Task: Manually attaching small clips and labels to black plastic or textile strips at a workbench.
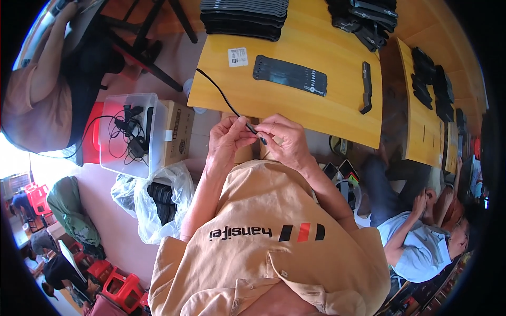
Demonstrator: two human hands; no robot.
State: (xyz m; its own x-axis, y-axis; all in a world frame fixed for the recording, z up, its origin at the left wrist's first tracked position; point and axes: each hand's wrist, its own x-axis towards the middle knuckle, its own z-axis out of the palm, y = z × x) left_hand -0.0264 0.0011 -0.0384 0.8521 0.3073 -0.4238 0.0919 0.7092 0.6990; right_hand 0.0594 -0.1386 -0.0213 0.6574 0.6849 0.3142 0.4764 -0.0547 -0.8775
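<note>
Above the near edge of the yellow table, both hands come close together on a thin black strip (221, 92), cord-like in this view. It curves from the table's left edge down into my fingers. My left hand (227, 138) pinches it between thumb and fingertips. My right hand (285, 141) grips its lower end, where a dark tip (263, 140) shows by the thumb. Whether it is a flat strap seen edge-on or a round cable, I cannot tell. Beyond my hands a flat bundle of black straps (290, 75) lies on the table, with a single black strap (366, 87) to its right.
Stacked black straps (242, 20) and a looser pile (363, 21) occupy the far table (337, 118). A white label (237, 57) lies near its left side. At left stand a clear bin of cables (132, 134), a cardboard box (178, 131) and a plastic bag (158, 200). People sit on both sides.
</note>
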